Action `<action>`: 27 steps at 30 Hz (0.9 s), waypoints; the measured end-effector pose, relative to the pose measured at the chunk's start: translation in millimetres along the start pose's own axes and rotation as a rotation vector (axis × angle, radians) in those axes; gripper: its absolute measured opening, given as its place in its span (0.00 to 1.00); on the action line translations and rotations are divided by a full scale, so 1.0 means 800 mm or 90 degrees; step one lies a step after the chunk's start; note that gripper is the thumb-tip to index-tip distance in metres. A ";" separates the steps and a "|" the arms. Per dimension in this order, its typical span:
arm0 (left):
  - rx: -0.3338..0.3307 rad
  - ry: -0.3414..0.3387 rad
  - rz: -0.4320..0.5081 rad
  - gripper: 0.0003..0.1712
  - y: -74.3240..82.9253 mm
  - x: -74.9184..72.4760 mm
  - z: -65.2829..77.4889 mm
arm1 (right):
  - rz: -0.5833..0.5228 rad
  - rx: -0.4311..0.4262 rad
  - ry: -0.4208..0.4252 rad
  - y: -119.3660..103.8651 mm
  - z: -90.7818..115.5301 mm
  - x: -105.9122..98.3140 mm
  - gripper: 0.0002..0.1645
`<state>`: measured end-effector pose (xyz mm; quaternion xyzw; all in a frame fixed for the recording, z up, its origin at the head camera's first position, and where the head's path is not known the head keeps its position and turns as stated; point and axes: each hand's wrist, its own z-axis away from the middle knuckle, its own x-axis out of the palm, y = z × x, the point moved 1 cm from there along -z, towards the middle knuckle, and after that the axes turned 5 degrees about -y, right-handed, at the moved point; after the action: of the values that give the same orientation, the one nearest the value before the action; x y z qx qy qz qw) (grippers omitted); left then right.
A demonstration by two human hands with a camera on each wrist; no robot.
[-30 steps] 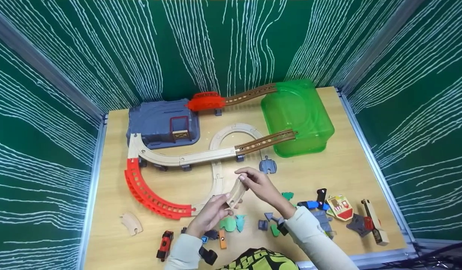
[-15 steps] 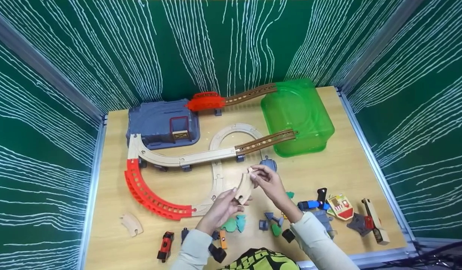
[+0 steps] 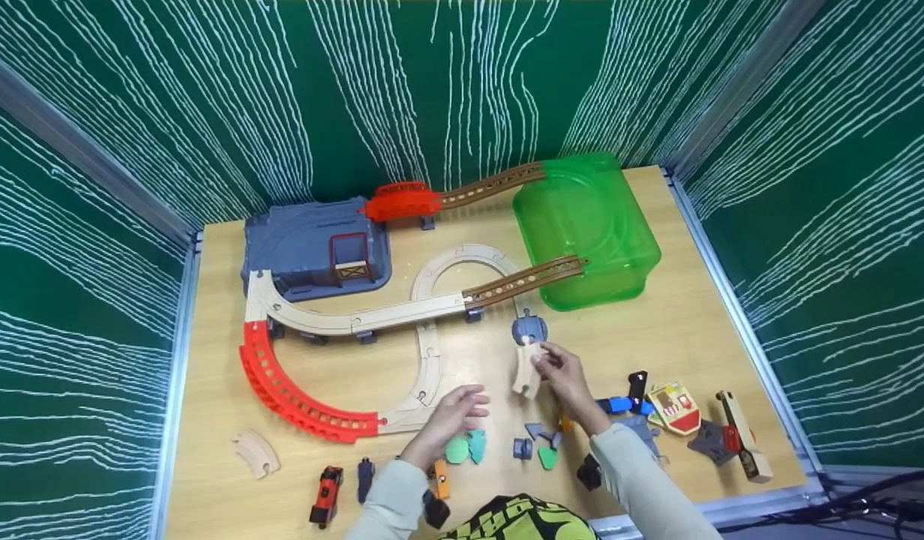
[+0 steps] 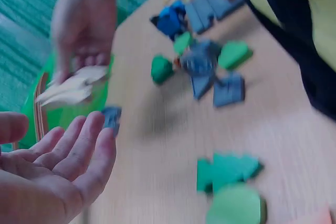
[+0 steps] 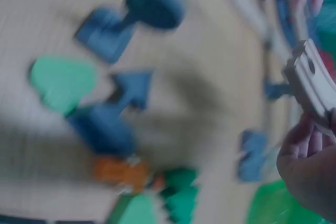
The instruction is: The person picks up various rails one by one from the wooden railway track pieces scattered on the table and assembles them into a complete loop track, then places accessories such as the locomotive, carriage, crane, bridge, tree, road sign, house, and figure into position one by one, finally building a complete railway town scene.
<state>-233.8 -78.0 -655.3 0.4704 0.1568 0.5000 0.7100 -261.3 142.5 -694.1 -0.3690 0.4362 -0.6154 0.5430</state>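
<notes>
My right hand (image 3: 565,375) pinches a short curved wooden train track piece (image 3: 527,373) between thumb and fingers. The track's far end is close to a grey connector piece (image 3: 529,328) at the end of the wooden loop; I cannot tell whether they touch. In the right wrist view the wooden track piece (image 5: 315,80) shows its groove and an end notch. My left hand (image 3: 448,420) is held over the table with fingers extended and nothing in them. The left wrist view shows the left hand (image 4: 63,171) palm up, below the blurred right hand (image 4: 86,24).
A raised wooden track (image 3: 391,315) runs from a grey plastic tunnel (image 3: 304,247) towards a green bin (image 3: 589,232). A red curved track (image 3: 289,394) lies left. Near the front are a loose track piece (image 3: 256,454), a red train (image 3: 327,495) and several small toy trees and blocks.
My left hand has let go of the wooden track piece and drawn slightly away. My right hand has carried the piece right, towards the grey connector. The head view has shifted slightly.
</notes>
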 end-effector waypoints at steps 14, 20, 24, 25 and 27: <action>0.055 0.179 0.015 0.22 -0.004 -0.103 0.052 | 0.156 -0.001 0.115 0.058 -0.053 -0.023 0.14; 0.145 0.190 0.054 0.21 -0.083 -0.167 0.035 | 0.209 0.018 0.139 0.061 -0.063 -0.021 0.10; 0.106 0.232 0.076 0.22 -0.125 -0.195 0.021 | 0.246 0.028 0.167 0.058 -0.062 -0.019 0.10; 0.096 0.241 0.085 0.22 -0.134 -0.200 0.018 | 0.258 0.027 0.177 0.057 -0.062 -0.018 0.10; 0.086 0.252 0.094 0.22 -0.138 -0.204 0.018 | 0.287 0.021 0.198 0.056 -0.062 -0.016 0.09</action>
<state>-235.3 -231.6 -779.8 0.4195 0.2915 0.6216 0.5939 -289.8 160.8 -752.7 -0.1551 0.5755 -0.5351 0.5987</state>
